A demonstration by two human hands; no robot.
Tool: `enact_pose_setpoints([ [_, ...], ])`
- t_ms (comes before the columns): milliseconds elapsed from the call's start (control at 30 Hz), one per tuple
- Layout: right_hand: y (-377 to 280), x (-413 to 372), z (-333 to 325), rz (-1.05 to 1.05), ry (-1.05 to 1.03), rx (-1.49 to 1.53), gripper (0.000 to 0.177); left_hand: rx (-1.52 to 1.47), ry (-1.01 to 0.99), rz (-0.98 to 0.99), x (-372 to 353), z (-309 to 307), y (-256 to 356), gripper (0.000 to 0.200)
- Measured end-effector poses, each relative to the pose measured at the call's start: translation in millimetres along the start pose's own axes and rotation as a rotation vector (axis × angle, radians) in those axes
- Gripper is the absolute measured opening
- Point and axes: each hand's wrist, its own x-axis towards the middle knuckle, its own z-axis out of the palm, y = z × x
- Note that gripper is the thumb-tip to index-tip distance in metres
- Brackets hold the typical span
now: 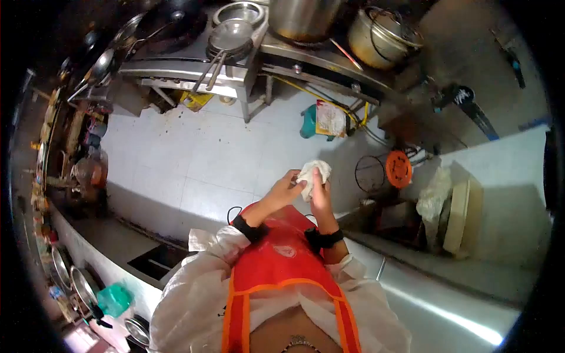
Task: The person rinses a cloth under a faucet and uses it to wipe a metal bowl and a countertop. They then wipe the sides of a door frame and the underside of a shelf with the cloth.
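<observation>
In front of the red apron (276, 244), both hands are closed around a crumpled white cloth (314, 170). My left hand (287, 187) grips its left and lower side, fingers curled behind it. My right hand (320, 193) presses on the right side, with a finger lying up over the cloth. Part of the cloth is hidden by the fingers. Black bands circle both wrists.
A stove counter with strainers (231, 36), a large steel pot (305, 20) and a lidded pot (382, 38) stands ahead. Below it are a teal stool (308, 122) and yellow hose (366, 113). An orange round object (399, 169) sits at right; a steel counter (435, 300) is nearby.
</observation>
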Motion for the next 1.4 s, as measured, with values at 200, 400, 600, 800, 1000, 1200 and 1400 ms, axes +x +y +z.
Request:
enact_pose_setpoints([
  [200,-26.6,57.4,37.7,-0.097,-0.312,-0.154,0.041,-0.054,0.176,-0.044,35.3,-43.4,11.9,0.047],
  [400,-34.7,90.1,78.2,0.211,-0.667,-0.276,0.038,-0.213,0.308,-0.216,27.2,-88.0,41.8,0.052],
  [600,-25.9,114.8,140.3,0.076,-0.743,-0.442,0.042,-0.14,0.463,0.012,37.3,-159.7,8.0,0.047],
  [800,-3.3,131.5,211.9,0.21,-0.629,-0.477,0.051,0.019,0.542,0.084,47.5,-234.9,9.5,0.035],
  [1000,42.9,147.7,327.3,0.09,-0.819,-0.393,0.054,0.105,0.529,0.158,6.1,-348.0,-13.7,0.044],
  [1200,55.5,162.1,456.7,0.267,-0.851,-0.255,0.031,0.638,0.67,0.392,-45.7,-458.0,-0.1,0.044],
  [1400,89.6,195.7,521.4,0.23,-0.693,-0.312,0.037,0.151,0.545,0.121,-62.9,-520.5,-13.1,0.042],
])
